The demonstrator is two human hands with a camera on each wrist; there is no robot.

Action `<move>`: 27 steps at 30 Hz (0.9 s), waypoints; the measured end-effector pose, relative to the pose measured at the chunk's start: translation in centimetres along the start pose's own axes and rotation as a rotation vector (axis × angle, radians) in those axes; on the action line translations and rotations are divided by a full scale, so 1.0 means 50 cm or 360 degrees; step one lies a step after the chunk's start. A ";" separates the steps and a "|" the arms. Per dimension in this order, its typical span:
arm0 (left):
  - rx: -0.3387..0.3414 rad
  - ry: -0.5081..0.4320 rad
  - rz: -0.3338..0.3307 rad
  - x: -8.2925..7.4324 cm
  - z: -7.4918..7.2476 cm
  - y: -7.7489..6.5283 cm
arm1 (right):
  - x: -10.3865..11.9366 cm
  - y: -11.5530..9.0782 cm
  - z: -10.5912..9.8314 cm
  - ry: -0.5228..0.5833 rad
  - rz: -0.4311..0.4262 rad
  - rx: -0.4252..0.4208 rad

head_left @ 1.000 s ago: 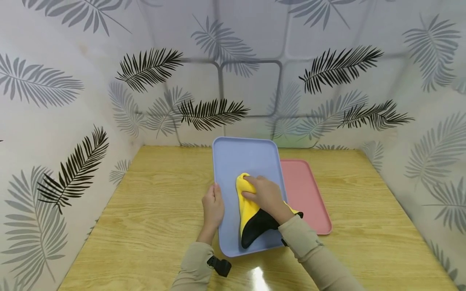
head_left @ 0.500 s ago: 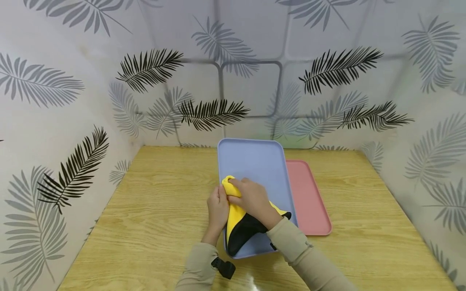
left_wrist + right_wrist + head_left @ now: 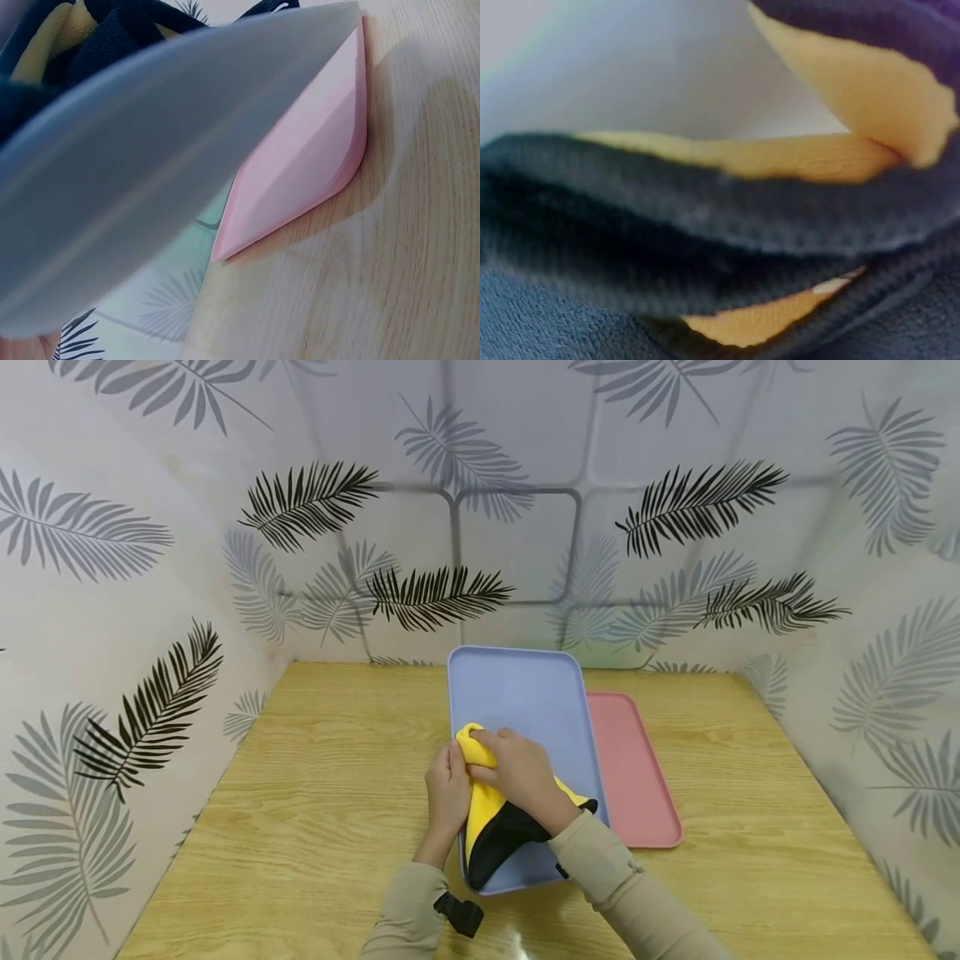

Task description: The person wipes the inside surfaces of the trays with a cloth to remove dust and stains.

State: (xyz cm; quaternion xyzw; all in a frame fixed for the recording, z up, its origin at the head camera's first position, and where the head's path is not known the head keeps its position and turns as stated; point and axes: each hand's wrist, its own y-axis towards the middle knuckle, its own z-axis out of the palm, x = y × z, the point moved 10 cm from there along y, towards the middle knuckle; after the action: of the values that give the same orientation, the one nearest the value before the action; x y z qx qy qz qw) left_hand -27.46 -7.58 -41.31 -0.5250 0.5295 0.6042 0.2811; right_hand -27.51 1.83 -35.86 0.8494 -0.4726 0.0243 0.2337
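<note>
My left hand (image 3: 447, 789) grips the left edge of a blue tray (image 3: 517, 681), which is lifted and tilted above the table. With my right hand (image 3: 521, 772) I hold a bunched yellow and black cloth (image 3: 487, 806) against the tray's face, close to my left fingers. One black corner of the cloth hangs near the tray's lower left corner. In the left wrist view the tray's underside (image 3: 135, 157) spans much of the frame, with part of the cloth (image 3: 112, 45) behind it. Folds of the cloth (image 3: 727, 210) fill most of the right wrist view.
A pink tray (image 3: 633, 768) lies on the wooden table (image 3: 322, 793) to the right, partly covered by the blue one. Leaf-patterned sheeting (image 3: 525, 552) stands at the back and along both sides of the table.
My right hand and the cloth have moved left across the tray to its left edge, up against my left hand. The blue tray has shifted slightly right. Little differs over the last half second.
</note>
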 end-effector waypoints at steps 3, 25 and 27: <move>-0.0004 -0.0012 -0.0016 0.004 -0.001 0.000 | 0.003 0.000 0.003 0.0022 -0.0010 -0.0004; -0.0096 0.0137 0.0076 0.004 -0.022 0.000 | -0.049 -0.013 0.018 -0.0133 0.0156 0.0129; -0.0104 0.0128 0.0061 0.005 -0.025 0.002 | -0.064 -0.016 0.018 -0.0152 0.0179 0.0136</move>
State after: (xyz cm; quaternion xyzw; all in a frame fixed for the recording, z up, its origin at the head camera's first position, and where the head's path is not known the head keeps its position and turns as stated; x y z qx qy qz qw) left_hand -27.20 -8.85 -41.38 -0.5475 0.5303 0.6049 0.2304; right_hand -28.77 4.33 -37.79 0.8308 -0.5288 0.0170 0.1728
